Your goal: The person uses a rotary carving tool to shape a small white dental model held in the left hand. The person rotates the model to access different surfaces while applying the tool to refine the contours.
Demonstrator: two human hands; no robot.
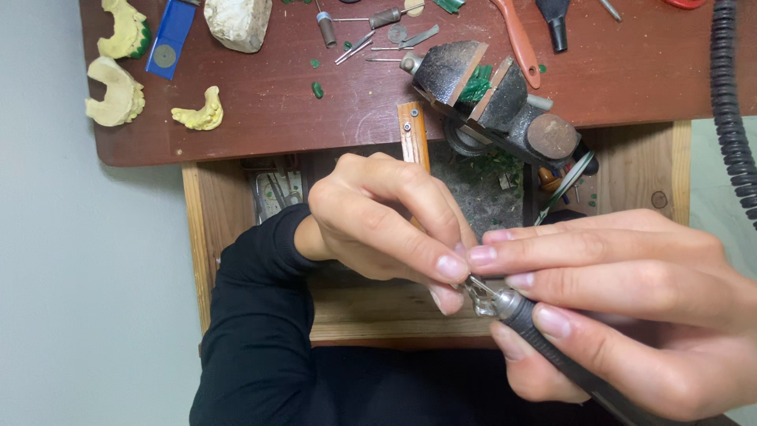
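My right hand grips a dark rotary handpiece with a silver nose, its tip pointing up and left. My left hand pinches a small metal piece between thumb and forefinger, right at the tool's tip. Both hands meet above an open wooden drawer, in front of the wooden bench pin. The small piece is mostly hidden by my fingertips.
A dark bench vise holding green wax sits on the red-brown bench top. Yellow dental casts, a blue case, a white stone, burs and hand tools lie at the back. A ribbed black hose hangs at right.
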